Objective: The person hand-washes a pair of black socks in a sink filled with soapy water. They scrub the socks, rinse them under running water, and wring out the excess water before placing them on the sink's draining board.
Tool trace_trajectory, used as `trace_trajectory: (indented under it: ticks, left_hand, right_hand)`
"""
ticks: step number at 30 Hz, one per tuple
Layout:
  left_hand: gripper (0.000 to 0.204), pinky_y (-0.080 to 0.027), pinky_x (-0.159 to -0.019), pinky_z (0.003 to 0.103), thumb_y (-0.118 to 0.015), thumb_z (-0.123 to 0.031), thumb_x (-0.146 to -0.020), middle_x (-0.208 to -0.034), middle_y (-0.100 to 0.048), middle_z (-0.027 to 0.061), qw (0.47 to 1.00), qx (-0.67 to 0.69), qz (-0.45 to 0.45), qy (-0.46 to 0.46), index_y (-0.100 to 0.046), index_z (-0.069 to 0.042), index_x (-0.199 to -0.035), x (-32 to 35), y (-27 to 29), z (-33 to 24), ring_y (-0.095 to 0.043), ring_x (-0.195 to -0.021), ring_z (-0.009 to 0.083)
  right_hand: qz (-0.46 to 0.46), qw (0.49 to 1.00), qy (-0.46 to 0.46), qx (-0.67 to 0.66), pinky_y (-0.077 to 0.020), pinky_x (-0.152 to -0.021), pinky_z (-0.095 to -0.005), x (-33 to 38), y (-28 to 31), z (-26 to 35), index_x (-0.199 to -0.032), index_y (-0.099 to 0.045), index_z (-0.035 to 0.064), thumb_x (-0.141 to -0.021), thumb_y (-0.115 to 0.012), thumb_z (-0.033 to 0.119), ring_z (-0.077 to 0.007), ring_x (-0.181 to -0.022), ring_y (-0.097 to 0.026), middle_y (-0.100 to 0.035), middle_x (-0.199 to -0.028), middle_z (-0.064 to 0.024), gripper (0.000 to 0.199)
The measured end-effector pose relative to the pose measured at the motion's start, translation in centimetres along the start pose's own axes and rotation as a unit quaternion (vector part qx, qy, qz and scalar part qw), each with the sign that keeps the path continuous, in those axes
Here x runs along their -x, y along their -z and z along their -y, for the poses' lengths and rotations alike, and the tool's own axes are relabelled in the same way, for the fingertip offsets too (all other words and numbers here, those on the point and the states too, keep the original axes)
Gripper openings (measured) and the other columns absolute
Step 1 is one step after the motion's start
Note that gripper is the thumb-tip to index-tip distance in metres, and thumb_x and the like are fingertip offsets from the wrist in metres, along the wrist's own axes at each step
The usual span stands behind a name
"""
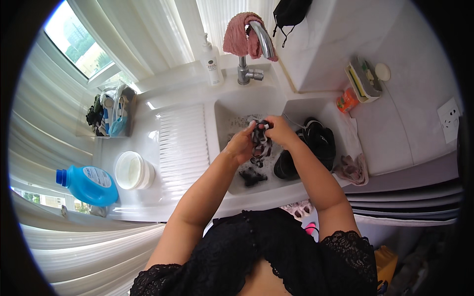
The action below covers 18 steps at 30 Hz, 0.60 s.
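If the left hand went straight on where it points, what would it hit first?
The soapy dark cloth, which the left hand touches; beyond that, probably the right hand, though depth is unclear.

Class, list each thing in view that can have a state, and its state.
Cloth: bunched up, held
Left hand: closed on the cloth
Right hand: closed on the cloth
Tap: no water seen running
Towel: draped over the tap
Blue bottle: capped
Pump bottle: upright
Tub: open or lidded, cannot tell
Box: holding things
Mask: hanging
Socket: no plug in sight
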<state>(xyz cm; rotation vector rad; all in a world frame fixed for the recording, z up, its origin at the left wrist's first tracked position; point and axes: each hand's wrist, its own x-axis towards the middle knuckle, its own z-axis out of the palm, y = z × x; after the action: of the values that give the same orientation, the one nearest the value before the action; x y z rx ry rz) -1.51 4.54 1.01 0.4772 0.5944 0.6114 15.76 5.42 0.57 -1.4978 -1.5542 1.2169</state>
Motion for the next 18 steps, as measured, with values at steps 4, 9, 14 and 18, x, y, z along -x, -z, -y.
trace_trajectory:
  ticks: [4,9,14,18]
  left_hand:
    - [0.058,-0.025,-0.106,0.051,-0.047,-0.046,-0.093,-0.137,-0.043,0.0152,0.976,-0.118,-0.157,0.096,-0.038,-0.005,-0.133,-1.9,2.6,1.7,-0.035,-0.130,0.0321]
    - [0.063,-0.013,-0.110,0.054,-0.050,-0.047,-0.091,-0.145,-0.030,0.0188,0.962,-0.051,-0.252,0.096,-0.034,-0.006,-0.137,-1.8,5.3,2.8,-0.017,-0.138,0.0355]
    - [0.056,-0.013,-0.110,0.054,-0.052,-0.044,-0.090,-0.144,-0.032,0.0178,0.952,-0.033,-0.291,0.092,-0.043,-0.007,-0.130,-1.8,7.1,3.1,-0.019,-0.138,0.0357]
    - [0.055,-0.013,-0.110,0.054,-0.052,-0.044,-0.090,-0.144,-0.032,0.0174,0.946,-0.024,-0.308,0.099,-0.044,-0.008,-0.130,-1.3,7.5,3.5,-0.019,-0.137,0.0359]
  right_hand:
    - [0.024,0.967,-0.034,0.251,-0.0498,-0.073,-0.0342,-1.3,0.7,-2.2,-0.092,-0.066,0.0033,-0.068,-0.059,-0.004,-0.0244,-0.083,-0.063,-0.066,-0.090,-0.0133,0.026]
    - [0.231,0.809,-0.202,0.501,-0.0480,-0.088,-0.0420,-4.1,-3.9,-12.0,-0.114,-0.060,0.0053,-0.068,-0.070,0.018,-0.0324,-0.108,-0.057,-0.059,-0.115,-0.0205,0.049]
    - [0.200,0.795,-0.229,0.524,-0.0419,-0.096,-0.0468,-1.3,-8.1,-10.0,-0.135,-0.031,0.0073,-0.064,-0.080,0.026,-0.0422,-0.123,-0.039,-0.033,-0.136,-0.0194,0.089]
    - [0.208,0.808,-0.203,0.513,-0.0488,-0.085,-0.0429,-3.5,-7.1,-14.7,-0.119,-0.051,0.0035,-0.063,-0.080,0.016,-0.0355,-0.107,-0.055,-0.050,-0.123,-0.0203,0.064]
